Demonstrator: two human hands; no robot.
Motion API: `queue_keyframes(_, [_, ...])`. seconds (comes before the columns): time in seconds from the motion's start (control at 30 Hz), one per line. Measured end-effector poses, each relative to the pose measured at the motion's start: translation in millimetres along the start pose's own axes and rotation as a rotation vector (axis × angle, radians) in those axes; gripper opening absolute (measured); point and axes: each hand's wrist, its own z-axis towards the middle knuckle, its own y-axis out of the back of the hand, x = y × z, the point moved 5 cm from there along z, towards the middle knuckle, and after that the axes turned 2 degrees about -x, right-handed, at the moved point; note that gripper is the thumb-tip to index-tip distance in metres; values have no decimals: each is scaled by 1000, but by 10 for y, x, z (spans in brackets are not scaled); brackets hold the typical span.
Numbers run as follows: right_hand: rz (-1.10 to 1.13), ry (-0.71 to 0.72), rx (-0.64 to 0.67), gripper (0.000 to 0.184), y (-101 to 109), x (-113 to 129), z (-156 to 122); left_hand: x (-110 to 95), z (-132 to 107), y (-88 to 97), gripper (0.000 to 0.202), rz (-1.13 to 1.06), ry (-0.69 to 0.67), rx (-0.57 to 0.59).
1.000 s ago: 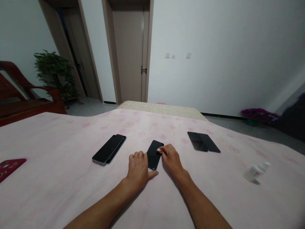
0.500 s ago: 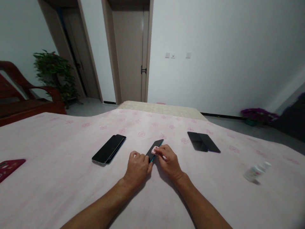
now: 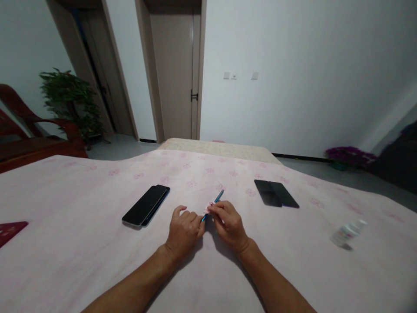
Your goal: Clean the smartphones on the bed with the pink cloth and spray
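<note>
A dark phone with a teal rim stands tipped up on its long edge on the pink flowered cloth, so I see it almost edge-on. My left hand is closed on its near end. My right hand pinches a small pink wad against the phone's side.
Two stacked dark phones lie to the left, two more to the right. A small white bottle lies on its side at the far right. A red object sits at the left edge. Wooden chair and plant stand behind.
The middle phone went from lying flat to standing on its edge between both hands. My left hand closed around its near end.
</note>
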Motion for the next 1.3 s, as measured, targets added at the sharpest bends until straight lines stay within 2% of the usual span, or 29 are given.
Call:
queue_keyframes(0.13, [-119,-86,-96,26,127,-268,62,-49,-13,27,22,-26,-25,-33])
queue_keyframes(0.23, [-187,-175,-166,19,234,-425,66,-92,-18,44,21,-47,-28,-1])
queue_keyframes(0.37, [-99,-188,-103,24,210,-331,28,-90,-14,47,23,-57,5,78])
queue_keyframes(0.5, [-24,-193,-58,24,152,-261,44,-57,-18,36,22,-73,21,81])
queue_keyframes(0.67, [-74,-443,-183,17,175,-589,34,-8,-33,12,22,-109,63,74])
queue_keyframes(0.83, [-80,-592,-97,23,79,-769,-52,29,-33,-10,26,-147,152,125])
queue_keyframes(1.03, [-64,-571,-155,24,78,-695,-36,56,-17,-22,28,-221,263,203])
queue_keyframes(1.2, [32,-443,39,15,-32,-558,-13,80,-47,-88,29,-285,363,290])
queue_keyframes(1.3, [-13,-432,48,13,-33,-576,-26,88,-68,-132,32,-303,408,321])
